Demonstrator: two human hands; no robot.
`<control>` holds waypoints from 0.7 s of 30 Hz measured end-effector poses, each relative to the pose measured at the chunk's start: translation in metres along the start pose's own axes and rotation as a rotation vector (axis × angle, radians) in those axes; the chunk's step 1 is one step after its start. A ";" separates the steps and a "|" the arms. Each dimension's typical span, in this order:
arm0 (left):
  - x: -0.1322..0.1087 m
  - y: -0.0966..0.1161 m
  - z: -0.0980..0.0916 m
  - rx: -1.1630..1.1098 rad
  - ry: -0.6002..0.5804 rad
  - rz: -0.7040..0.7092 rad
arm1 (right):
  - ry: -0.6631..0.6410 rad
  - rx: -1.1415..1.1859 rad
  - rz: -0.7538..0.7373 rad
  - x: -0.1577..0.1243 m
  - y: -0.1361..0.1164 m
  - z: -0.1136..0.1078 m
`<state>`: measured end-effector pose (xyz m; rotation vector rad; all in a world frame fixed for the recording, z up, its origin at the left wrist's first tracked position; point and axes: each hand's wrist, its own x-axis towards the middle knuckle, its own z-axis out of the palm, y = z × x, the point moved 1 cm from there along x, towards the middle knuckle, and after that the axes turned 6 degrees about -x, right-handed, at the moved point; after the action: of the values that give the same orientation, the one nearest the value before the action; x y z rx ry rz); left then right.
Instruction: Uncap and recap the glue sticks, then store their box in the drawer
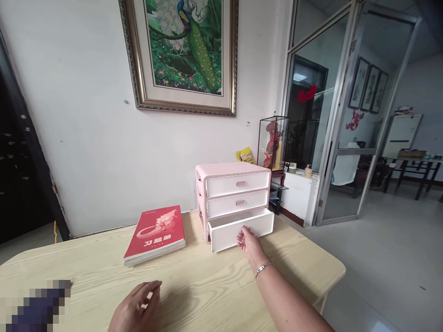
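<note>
A pink desktop drawer unit [233,168] with three white drawers stands on the wooden table. Its bottom drawer [224,236] is pulled partway out, and the part of its inside that shows looks bare white. My right hand [246,240] has its fingers closed at the middle of that drawer's front, where the handle is covered by them. The two upper drawers, a top drawer [221,185] and a middle drawer [221,205], are closed. My left hand [136,306] hovers loosely curved over the table's near side, with a gap between thumb and fingers and nothing seen in it.
Left of the drawer unit lies a thick red book [157,233] on the table [194,295]. A blurred dark patch [38,309] covers the lower left corner. Behind the unit are a yellow packet [245,156] and a glass display case [273,145]. The table's right edge borders open floor.
</note>
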<state>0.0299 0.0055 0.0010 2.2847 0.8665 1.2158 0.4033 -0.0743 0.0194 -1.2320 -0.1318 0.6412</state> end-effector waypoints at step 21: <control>0.006 -0.003 0.004 -0.125 -0.124 -0.219 | 0.027 -0.221 0.050 0.020 -0.015 0.015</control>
<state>0.0353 0.0114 0.0009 2.0793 0.9391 0.9937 0.4186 -0.0544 0.0330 -1.4601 -0.1530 0.6659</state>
